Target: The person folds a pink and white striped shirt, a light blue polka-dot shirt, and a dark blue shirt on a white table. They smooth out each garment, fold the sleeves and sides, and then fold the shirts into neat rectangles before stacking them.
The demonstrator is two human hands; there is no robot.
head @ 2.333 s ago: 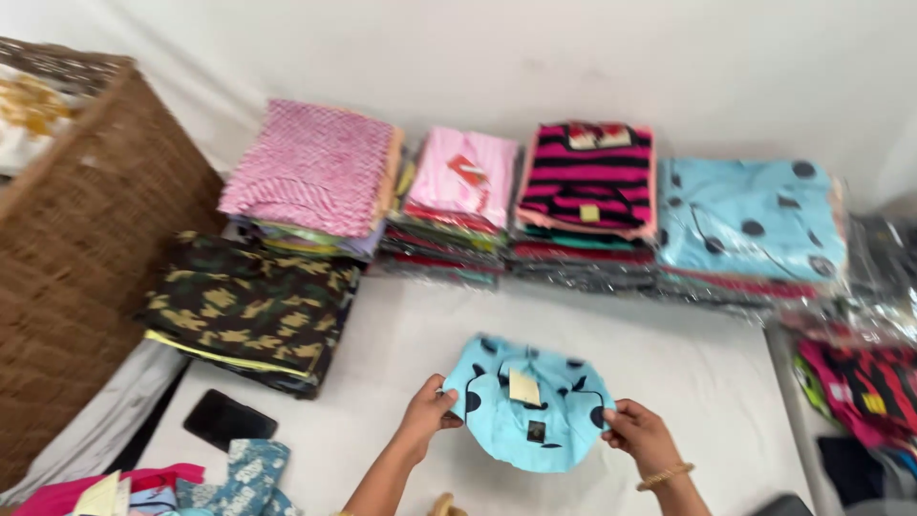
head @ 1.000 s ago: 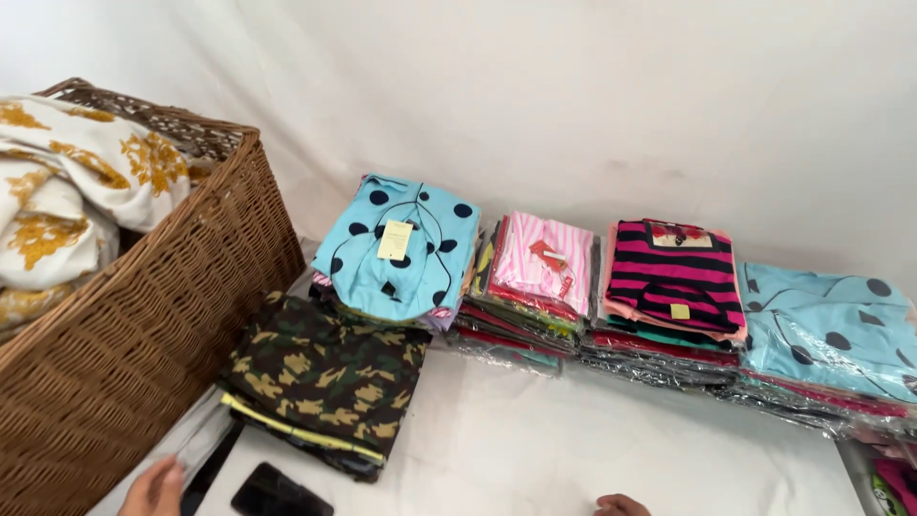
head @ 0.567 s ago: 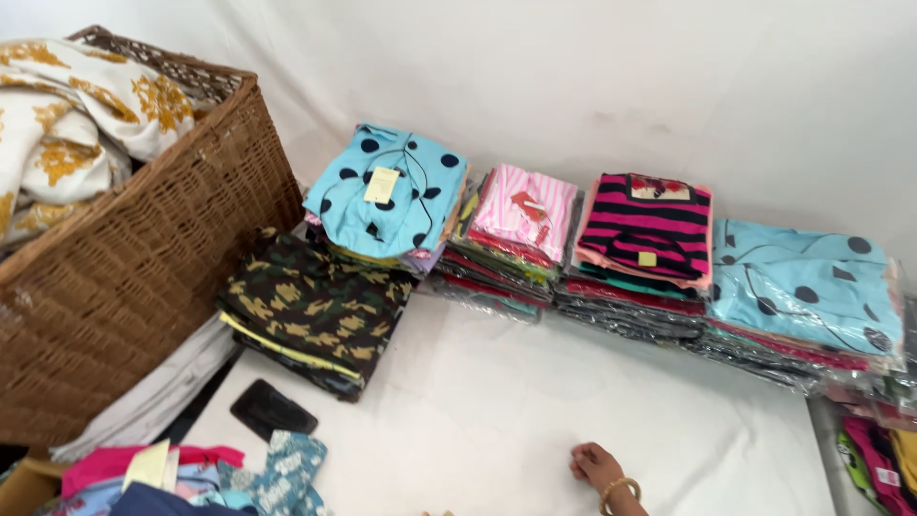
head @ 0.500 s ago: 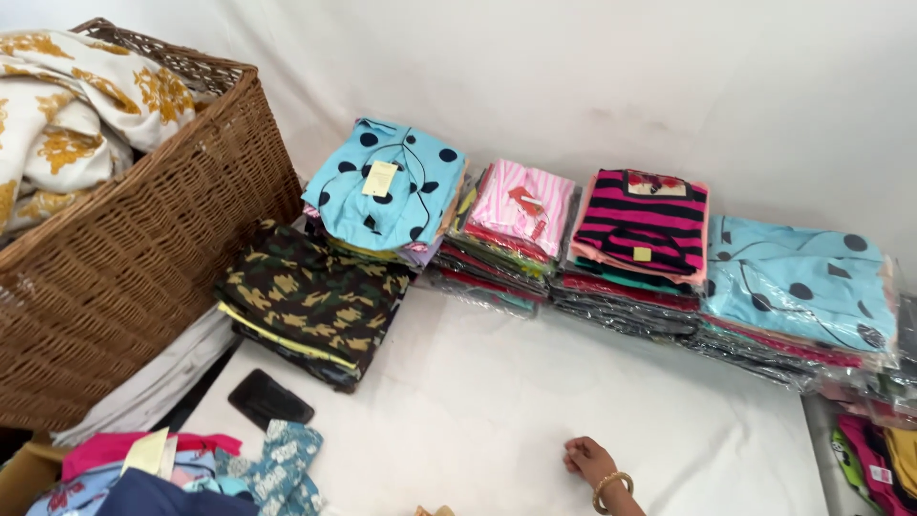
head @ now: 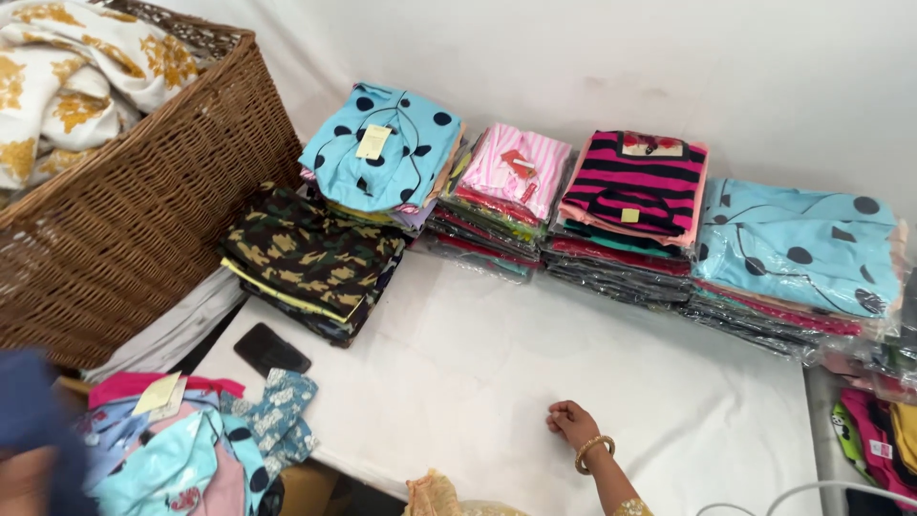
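Observation:
My right hand (head: 571, 421), with a gold bangle on the wrist, rests on the white table (head: 497, 354) with its fingers curled and nothing in it. My left hand (head: 21, 481) is a blurred patch at the bottom left corner, under a dark blue cloth (head: 33, 411); its grip is unclear. A light blue dotted garment (head: 382, 143) with a paper tag lies on top of the leftmost back stack. Below the dark blue cloth lies a loose pile of pink and light blue garments (head: 181, 449).
A camouflage stack (head: 306, 253) sits in front of the dotted one. Pink striped (head: 516, 172), black-and-pink striped (head: 635, 186) and light blue (head: 802, 244) stacks line the wall. A wicker basket (head: 143, 220) of cloth stands left. A black phone (head: 271, 350) lies nearby.
The light blue dotted garment went from both hands onto the leftmost back stack. My right hand came down to rest on the table. The dark blue cloth shifted left.

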